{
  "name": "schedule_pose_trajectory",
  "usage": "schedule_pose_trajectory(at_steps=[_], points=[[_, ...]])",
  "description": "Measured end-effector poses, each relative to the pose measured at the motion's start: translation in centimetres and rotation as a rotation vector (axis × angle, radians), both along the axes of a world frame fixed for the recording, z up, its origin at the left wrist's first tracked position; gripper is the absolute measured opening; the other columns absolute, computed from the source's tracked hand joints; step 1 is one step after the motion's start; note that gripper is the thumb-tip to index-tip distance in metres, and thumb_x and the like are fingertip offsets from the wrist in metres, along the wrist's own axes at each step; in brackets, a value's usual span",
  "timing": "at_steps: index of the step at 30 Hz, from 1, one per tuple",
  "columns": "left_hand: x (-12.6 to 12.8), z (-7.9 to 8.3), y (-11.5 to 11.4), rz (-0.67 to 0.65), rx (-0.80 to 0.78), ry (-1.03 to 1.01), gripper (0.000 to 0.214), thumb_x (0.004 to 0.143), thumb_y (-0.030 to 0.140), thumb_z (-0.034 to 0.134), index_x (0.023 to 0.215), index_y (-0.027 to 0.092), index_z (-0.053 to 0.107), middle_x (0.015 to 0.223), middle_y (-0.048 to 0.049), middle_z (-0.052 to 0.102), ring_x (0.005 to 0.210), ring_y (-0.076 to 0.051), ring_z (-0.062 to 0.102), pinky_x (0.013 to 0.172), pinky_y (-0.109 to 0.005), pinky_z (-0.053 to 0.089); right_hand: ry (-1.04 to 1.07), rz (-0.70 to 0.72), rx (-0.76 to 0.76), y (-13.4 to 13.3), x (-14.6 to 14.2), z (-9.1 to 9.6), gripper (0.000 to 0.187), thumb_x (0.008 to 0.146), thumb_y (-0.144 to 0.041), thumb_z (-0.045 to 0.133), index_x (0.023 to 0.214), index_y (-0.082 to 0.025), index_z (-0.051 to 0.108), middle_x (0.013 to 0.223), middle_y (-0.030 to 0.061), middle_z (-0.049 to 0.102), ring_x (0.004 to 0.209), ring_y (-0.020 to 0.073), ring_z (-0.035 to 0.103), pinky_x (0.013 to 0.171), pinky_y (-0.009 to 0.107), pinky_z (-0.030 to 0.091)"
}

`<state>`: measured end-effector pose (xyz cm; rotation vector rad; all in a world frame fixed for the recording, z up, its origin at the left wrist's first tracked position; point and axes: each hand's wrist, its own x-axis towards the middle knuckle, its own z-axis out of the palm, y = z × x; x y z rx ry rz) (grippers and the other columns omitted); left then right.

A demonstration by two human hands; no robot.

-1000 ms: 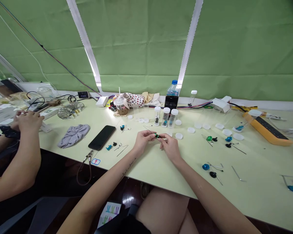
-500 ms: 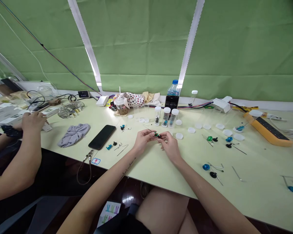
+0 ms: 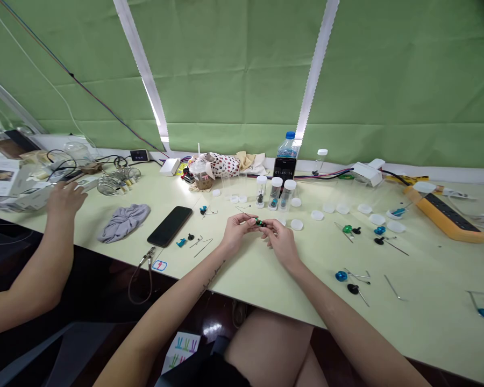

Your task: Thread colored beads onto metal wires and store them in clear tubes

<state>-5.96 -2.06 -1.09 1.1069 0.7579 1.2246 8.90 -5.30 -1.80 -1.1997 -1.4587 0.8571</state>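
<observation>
Green-and-black part [image 3: 260,222] sits on the near side of the capped tubes [image 3: 275,199], pinched in the fingertips of the left hand [image 3: 234,234] while those of the right hand [image 3: 281,241] clamp its other end; the double hold likely steadies so small a piece. One white lid [image 3: 297,225] lies just nearer than the capped tubes, which stand upright and close together, probably leaving working room. Beyond them, a phone [image 3: 284,167] seemingly leans on a bottle [image 3: 289,145], making its digits readable.
</observation>
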Motion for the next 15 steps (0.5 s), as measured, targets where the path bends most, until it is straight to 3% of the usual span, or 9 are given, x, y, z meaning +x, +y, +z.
schedule_pose_trajectory(at_steps=[3, 7, 15], points=[[0.09, -0.13, 0.10, 0.018, 0.013, 0.002, 0.028, 0.068, 0.033, 0.072, 0.083, 0.010, 0.066, 0.088, -0.0098, 0.067, 0.076, -0.017, 0.064, 0.081, -0.039, 0.051, 0.017, -0.014, 0.032, 0.07, -0.02, -0.13, 0.032, 0.077, -0.038, 0.057, 0.102, -0.020, 0.055, 0.081, 0.0042, 0.066, 0.063, 0.0157, 0.061, 0.044, 0.025, 0.049], [0.11, -0.08, 0.01, 0.000, 0.029, 0.011, 0.026, 0.069, 0.032, 0.071, 0.082, 0.010, 0.066, 0.089, -0.0101, 0.067, 0.079, -0.018, 0.064, 0.082, -0.040, 0.052, 0.030, -0.027, 0.046, 0.15, 0.00, -0.33, 0.026, 0.077, -0.037, 0.058, 0.094, -0.020, 0.050, 0.081, 0.0034, 0.065, 0.061, 0.0150, 0.061, 0.045, 0.024, 0.047], [-0.08, 0.23, -0.24, -0.043, 0.016, 0.003, 0.028, 0.068, 0.032, 0.072, 0.084, 0.010, 0.066, 0.089, -0.0103, 0.067, 0.076, -0.019, 0.066, 0.083, -0.044, 0.051, 0.008, -0.018, 0.030, 0.10, 0.05, -0.25, 0.024, 0.080, -0.040, 0.053, 0.091, -0.019, 0.055, 0.076, 0.0038, 0.066, 0.057, 0.0144, 0.060, 0.045, 0.024, 0.045]])
